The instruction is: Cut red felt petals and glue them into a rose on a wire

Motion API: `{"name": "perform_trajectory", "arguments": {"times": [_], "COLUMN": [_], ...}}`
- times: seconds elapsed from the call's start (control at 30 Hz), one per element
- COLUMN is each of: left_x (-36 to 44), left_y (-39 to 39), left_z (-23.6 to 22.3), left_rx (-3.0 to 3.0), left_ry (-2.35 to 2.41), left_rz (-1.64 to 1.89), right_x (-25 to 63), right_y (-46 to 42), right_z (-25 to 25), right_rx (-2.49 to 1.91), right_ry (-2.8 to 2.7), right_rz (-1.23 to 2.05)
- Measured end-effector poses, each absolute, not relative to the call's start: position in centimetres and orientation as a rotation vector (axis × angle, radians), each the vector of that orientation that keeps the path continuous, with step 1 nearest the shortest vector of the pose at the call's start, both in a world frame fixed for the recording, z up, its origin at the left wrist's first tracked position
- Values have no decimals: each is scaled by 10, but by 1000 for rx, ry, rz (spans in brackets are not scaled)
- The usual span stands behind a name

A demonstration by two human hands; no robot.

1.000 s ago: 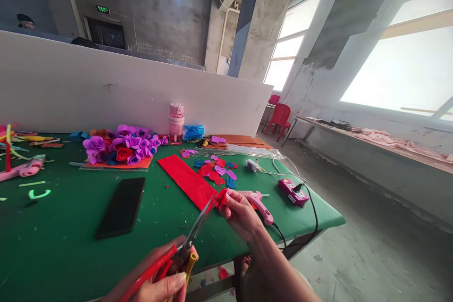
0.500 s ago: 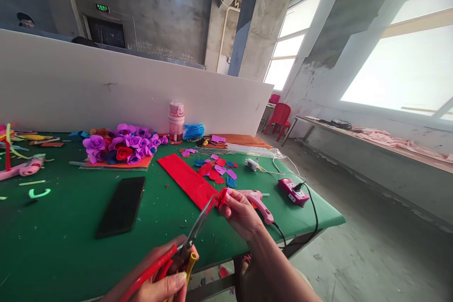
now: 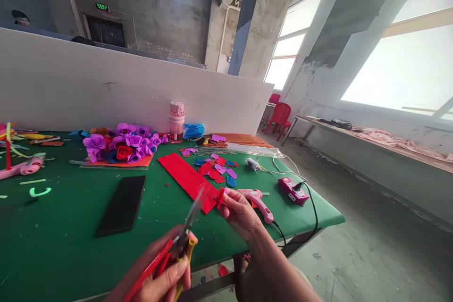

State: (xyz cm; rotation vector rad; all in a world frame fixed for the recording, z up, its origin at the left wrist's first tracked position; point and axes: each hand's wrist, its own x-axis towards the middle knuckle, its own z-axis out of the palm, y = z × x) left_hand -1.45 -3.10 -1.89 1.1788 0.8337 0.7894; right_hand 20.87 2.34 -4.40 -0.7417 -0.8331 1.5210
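My left hand (image 3: 164,271) is closed around a pair of scissors (image 3: 192,214) with red handles, the blades pointing up and away. A yellow tube-like piece (image 3: 190,247) shows in the same grip; whether it belongs to the scissors I cannot tell. Between the fingertips of my right hand (image 3: 239,210) is a small red paper flower (image 3: 220,196). The blade tips are blurred and stand a little left of that flower. Behind them a long red paper strip (image 3: 189,181) lies on the green table. A pink glue gun (image 3: 260,202) rests just beyond my right hand.
Several cut petals (image 3: 215,170) lie past the strip. A black phone (image 3: 122,205) and a bunch of paper roses (image 3: 123,144) are on the left. A pink bottle (image 3: 176,121) stands by the white partition (image 3: 134,85). A pink power strip (image 3: 293,191) with cords sits near the right edge.
The scissors have drawn back from the red flower, down and to the left, with my left hand. My right hand and the flower have barely moved.
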Motion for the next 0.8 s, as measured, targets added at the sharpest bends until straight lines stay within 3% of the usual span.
{"name": "perform_trajectory", "arguments": {"times": [0.13, 0.53, 0.8], "left_x": [-11, -6, 2], "left_y": [-14, 8, 10], "left_z": [-16, -20, -33], "left_rx": [1221, 1090, 956], "left_ry": [1053, 1027, 965], "left_rz": [1187, 1079, 1067], "right_x": [189, 150, 144], "right_y": [17, 10, 8], "right_z": [-50, -58, -56], "right_rx": [-812, -797, -985], "right_ry": [-944, -839, -916], "right_rz": [1580, 1780, 1428]}}
